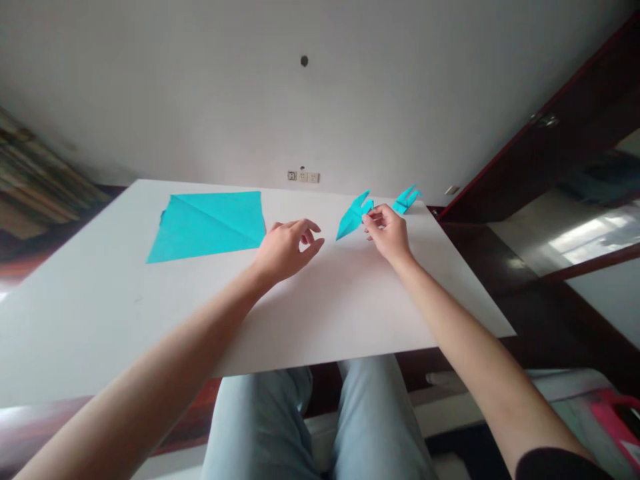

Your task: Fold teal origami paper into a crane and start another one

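My right hand pinches a folded turquoise paper crane between thumb and fingers, a little above the table. The crane's wing points down toward the left. Just beyond that hand, near the table's back right corner, a second turquoise paper crane stands on the surface. My left hand hovers over the middle of the table, its fingers loosely curved with a gap between thumb and forefinger and nothing between them. To its left lies a flat turquoise paper sheet with a diagonal crease, its right edge close to my left wrist.
The white table reaches from my knees to the wall, where several power sockets sit low. On the right stands a dark red wooden frame with a glass panel. A striped curtain hangs at the left.
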A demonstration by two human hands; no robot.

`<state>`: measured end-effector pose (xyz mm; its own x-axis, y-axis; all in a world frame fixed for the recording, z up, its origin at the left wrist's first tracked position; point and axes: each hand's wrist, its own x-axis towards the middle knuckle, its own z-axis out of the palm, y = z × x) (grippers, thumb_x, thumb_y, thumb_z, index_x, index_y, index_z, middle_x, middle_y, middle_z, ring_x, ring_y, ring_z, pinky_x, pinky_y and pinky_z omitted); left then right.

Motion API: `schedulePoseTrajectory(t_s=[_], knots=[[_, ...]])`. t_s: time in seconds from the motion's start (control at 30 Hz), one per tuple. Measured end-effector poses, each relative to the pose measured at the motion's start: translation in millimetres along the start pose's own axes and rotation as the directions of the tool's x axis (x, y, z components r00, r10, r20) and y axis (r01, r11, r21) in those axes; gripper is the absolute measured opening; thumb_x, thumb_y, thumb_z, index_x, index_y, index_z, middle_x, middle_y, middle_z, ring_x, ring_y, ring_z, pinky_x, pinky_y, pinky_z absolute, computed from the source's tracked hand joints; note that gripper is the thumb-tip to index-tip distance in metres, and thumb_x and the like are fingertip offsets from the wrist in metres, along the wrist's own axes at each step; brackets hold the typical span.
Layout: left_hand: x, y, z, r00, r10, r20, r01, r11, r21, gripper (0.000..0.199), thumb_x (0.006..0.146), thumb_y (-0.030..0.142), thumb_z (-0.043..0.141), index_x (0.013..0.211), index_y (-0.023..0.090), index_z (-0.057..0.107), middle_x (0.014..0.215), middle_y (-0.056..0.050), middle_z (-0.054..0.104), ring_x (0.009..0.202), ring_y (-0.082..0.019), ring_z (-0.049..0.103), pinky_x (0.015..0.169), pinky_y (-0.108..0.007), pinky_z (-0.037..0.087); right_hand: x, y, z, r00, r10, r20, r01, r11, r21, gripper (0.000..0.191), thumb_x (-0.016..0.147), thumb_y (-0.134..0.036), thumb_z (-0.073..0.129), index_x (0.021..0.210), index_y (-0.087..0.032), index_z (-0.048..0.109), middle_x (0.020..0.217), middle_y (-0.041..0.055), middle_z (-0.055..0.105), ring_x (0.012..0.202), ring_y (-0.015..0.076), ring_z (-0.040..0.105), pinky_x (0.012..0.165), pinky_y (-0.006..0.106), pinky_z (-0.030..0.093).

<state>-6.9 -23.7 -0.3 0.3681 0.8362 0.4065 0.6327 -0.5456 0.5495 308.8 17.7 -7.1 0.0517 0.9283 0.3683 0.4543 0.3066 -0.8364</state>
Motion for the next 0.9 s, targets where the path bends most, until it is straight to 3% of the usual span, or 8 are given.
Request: schedulePoseTrajectory(t_s=[0.1, 0.2, 0.3, 0.4, 0.73, 0.9], knots=[[1.9, -3.3, -0.7, 0.998, 0.012, 0.07, -0.013, 1.0, 0.021, 0.02, 0.116, 0.039, 0.077, 0.127, 0.026, 0.087, 0.11, -0.007, 0.096, 0.098, -0.029, 0.09, 0.105, -0.048, 0.066, 16.0, 11.1, -14.0, 0.996, 0.067, -0.061, -0.072, 0.993, -0.09, 0.045, 0.103, -0.068, 0.091, 0.105, -0.027, 0.072, 0.104, 0.009, 0.083, 0.086, 0.0267, 0.081, 0.064, 0.037, 0.064], [4.0, -8.7, 0.7, 0.995, 0.005, 0.098, -0.008, 0.999, 0.035, 0.018, 0.116, 0.036, 0.077, 0.123, 0.026, 0.089, 0.109, -0.007, 0.096, 0.101, -0.03, 0.091, 0.112, -0.05, 0.065, 33.4, 19.1, -23.3, 0.985, 0.148, -0.095, -0.162, 0.971, -0.176, 0.034, 0.116, -0.056, 0.085, 0.114, -0.023, 0.077, 0.124, 0.0147, 0.087, 0.091, 0.0261, 0.084, 0.069, 0.037, 0.068], [6.0, -15.9, 1.5, 0.993, -0.033, 0.11, 0.028, 0.998, 0.051, 0.021, 0.118, 0.037, 0.074, 0.125, 0.025, 0.089, 0.116, -0.009, 0.096, 0.107, -0.031, 0.092, 0.111, -0.048, 0.066, 48.2, 22.6, -29.7, 0.97, 0.227, -0.085, -0.241, 0.939, -0.246, 0.037, 0.123, -0.048, 0.085, 0.145, -0.018, 0.083, 0.15, 0.0168, 0.085, 0.118, 0.03, 0.087, 0.099, 0.049, 0.078], [7.7, -23.3, 0.4, 0.992, -0.087, 0.094, 0.081, 0.995, 0.065, 0.024, 0.12, 0.038, 0.072, 0.13, 0.024, 0.088, 0.119, -0.01, 0.096, 0.111, -0.032, 0.092, 0.108, -0.046, 0.067, 58.1, 24.9, -37.1, 0.958, 0.276, -0.073, -0.285, 0.911, -0.297, 0.052, 0.123, -0.05, 0.088, 0.165, -0.022, 0.078, 0.166, 0.0152, 0.08, 0.14, 0.0341, 0.084, 0.119, 0.06, 0.076], [9.3, -35.2, 2.0, 0.985, -0.169, 0.045, 0.166, 0.984, 0.059, 0.037, 0.12, 0.047, 0.068, 0.143, 0.024, 0.085, 0.12, -0.011, 0.096, 0.107, -0.032, 0.089, 0.105, -0.045, 0.068, 60.5, 39.4, -47.1, 0.953, 0.287, -0.094, -0.3, 0.867, -0.397, 0.049, 0.122, -0.05, 0.089, 0.162, -0.024, 0.08, 0.167, 0.0153, 0.08, 0.141, 0.0338, 0.084, 0.118, 0.058, 0.076], [8.3, -39.7, 2.5, 0.986, -0.164, 0.033, 0.162, 0.985, 0.063, 0.034, 0.119, 0.048, 0.066, 0.136, 0.027, 0.087, 0.118, -0.009, 0.095, 0.106, -0.032, 0.088, 0.105, -0.045, 0.069, 33.0, 22.6, -53.8, 0.954, 0.277, -0.115, -0.3, 0.86, -0.414, 0.048, 0.122, -0.05, 0.088, 0.162, -0.025, 0.08, 0.168, 0.0154, 0.08, 0.141, 0.0335, 0.084, 0.119, 0.058, 0.076]])
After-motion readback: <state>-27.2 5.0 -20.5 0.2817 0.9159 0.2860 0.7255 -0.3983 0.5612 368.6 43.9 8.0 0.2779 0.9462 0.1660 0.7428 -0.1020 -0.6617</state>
